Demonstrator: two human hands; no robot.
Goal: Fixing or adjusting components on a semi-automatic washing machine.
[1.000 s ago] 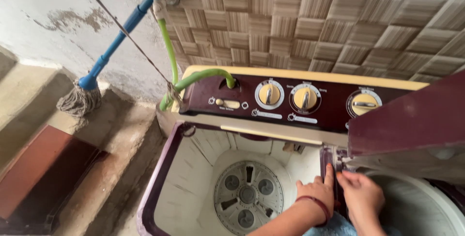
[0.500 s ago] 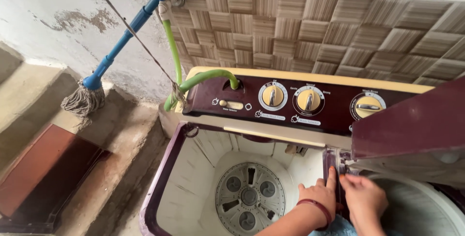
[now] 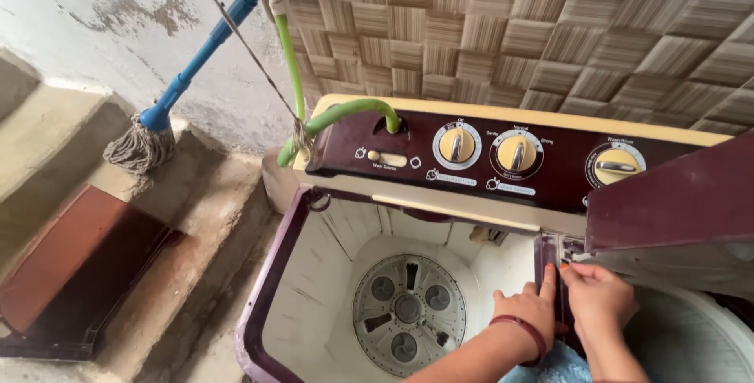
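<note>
At the lower right of the frame, a narrow translucent purple plastic strip (image 3: pixel 547 261), standing upright at the divider between the two tubs of a twin-tub washing machine, is held between both hands. The left hand (image 3: pixel 528 312), with a dark red bangle (image 3: pixel 520 329) on its wrist, is laid flat against the strip's left face, the index finger stretched upward along it and the thumb spread toward the wash tub. The right hand (image 3: pixel 598 298) is closed in a pinch on the strip's right edge near its top, fingertips pressed just under the raised maroon lid (image 3: pixel 675 198). The strip thus lies directly between the two hands, touching both.

Left of the hands, in the lower middle, the open cream wash tub (image 3: pixel 330 289) is seen with a grey round pulsator disc (image 3: pixel 408 311) at its bottom. Across the middle of the frame, the maroon control panel (image 3: pixel 408 164) with three yellow dials is seen above the tub. A green hose (image 3: pixel 330 120) is hooked into the panel's upper left corner and runs up the tiled wall. At the upper left, a blue-handled string mop (image 3: pixel 157 128) is leaned against the plastered wall above concrete steps.
</note>
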